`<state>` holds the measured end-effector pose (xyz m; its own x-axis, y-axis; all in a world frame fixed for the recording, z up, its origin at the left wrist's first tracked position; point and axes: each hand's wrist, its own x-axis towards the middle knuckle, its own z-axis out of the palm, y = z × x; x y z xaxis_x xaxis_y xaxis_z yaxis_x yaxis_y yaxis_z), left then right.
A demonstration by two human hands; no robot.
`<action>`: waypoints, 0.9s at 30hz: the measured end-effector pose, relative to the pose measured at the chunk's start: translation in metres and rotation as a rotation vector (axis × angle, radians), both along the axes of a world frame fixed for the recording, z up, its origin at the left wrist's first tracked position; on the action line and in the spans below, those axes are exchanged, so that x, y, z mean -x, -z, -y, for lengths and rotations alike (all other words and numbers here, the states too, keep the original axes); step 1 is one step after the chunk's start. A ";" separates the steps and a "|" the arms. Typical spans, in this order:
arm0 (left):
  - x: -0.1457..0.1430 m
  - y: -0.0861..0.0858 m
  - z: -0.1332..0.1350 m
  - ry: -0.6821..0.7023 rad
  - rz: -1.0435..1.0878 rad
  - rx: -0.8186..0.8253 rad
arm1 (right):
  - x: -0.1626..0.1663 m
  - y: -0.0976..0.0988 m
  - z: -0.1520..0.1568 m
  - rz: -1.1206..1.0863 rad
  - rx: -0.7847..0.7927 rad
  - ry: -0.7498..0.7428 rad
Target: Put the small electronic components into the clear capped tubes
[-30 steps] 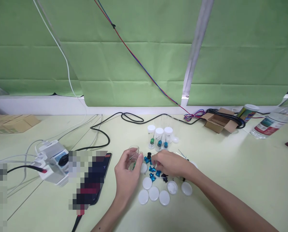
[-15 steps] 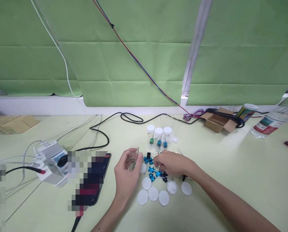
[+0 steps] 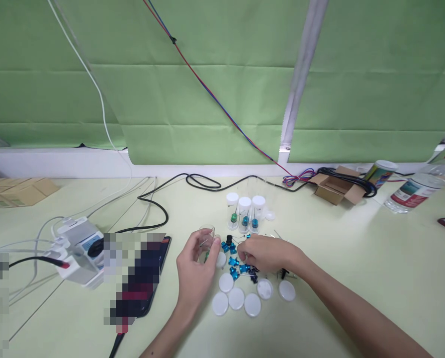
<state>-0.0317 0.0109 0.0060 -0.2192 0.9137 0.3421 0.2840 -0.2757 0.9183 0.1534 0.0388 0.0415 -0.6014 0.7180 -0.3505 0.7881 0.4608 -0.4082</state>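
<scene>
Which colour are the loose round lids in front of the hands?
White. The lids show best in the head view, lying on the table.

- Your hands sit in clutter: blue parts (image 3: 234,260) between them, white lids (image 3: 236,298) just in front.
- Capped vials (image 3: 244,214) block straight ahead.
- Left: phone (image 3: 147,278), power strip (image 3: 78,246), black cable (image 3: 158,209).
- Right of the lids: bare table (image 3: 356,248), open up to cardboard box (image 3: 336,189).

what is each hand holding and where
Left hand grips a small clear vial around its side wall. Right hand reaches among blue pieces; its hold cannot be told.
</scene>
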 end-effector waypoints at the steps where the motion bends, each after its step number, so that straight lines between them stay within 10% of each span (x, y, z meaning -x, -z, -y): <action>1: 0.000 0.000 0.000 -0.001 0.000 0.001 | 0.000 0.001 0.000 0.000 0.003 -0.004; 27: -0.001 -0.005 0.000 -0.045 0.063 0.022 | -0.010 -0.005 -0.001 0.037 -0.160 0.082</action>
